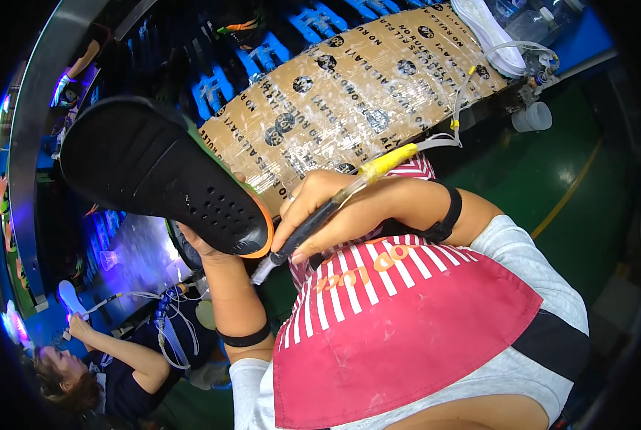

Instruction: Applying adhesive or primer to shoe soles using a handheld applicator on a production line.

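My left hand (204, 248) grips a black shoe sole (148, 168) from underneath, so most of its fingers are hidden. The sole has an orange and green rim, and a patch of small holes near its heel end. In my right hand (331, 215) is a glue brush (313, 226) with a dark handle, held like a pen. A thin hose with a yellow sleeve (388, 161) runs back from the brush. Its pale bristles (262, 272) sit just off the orange heel edge; whether they touch it I cannot tell.
A cardboard sheet (349, 93) smeared with dried glue covers the bench before me. White sole (489, 36), bottles (532, 27) and a white cup (532, 117) are at right. Blue racks (267, 57) line the back. A co-worker (84, 380) handles a sole at lower left.
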The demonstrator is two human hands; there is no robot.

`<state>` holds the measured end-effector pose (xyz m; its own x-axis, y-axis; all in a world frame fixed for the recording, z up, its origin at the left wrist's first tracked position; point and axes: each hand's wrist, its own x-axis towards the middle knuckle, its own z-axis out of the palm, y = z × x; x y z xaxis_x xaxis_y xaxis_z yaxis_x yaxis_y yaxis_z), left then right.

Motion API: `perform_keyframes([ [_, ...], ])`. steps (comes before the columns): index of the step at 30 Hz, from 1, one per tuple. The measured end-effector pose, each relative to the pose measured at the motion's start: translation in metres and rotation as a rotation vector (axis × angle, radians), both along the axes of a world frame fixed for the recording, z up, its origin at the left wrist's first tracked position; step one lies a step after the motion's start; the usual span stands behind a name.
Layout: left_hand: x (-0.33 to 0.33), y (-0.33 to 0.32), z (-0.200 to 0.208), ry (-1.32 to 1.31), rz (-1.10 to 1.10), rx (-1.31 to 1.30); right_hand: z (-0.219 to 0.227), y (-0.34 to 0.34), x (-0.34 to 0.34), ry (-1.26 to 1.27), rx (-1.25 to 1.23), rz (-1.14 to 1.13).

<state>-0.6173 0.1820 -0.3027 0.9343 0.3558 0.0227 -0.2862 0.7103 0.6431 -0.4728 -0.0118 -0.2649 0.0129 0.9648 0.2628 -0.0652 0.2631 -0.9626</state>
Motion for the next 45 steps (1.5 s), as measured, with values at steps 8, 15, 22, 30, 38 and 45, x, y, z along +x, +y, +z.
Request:
perform_keyframes([
  [8,-0.010,0.014,-0.005,0.194,-0.052,0.047,-0.004,0.000,0.002,-0.140,0.066,0.090],
  [15,0.004,0.009,0.012,0.078,-0.274,0.041,-0.003,0.001,0.001,-0.224,0.157,-0.099],
  [22,0.012,0.011,0.032,0.322,-0.316,0.132,-0.007,-0.002,0.007,-0.140,0.151,-0.097],
  [30,0.031,0.007,0.046,0.476,-0.548,0.347,0.002,-0.004,0.016,-0.371,0.155,0.081],
  [38,0.040,0.017,0.042,0.593,-0.666,0.566,0.002,0.001,0.008,-0.538,0.094,0.019],
  [45,0.037,0.020,0.041,0.653,-0.685,0.545,0.000,-0.001,0.010,-0.349,0.148,0.002],
])
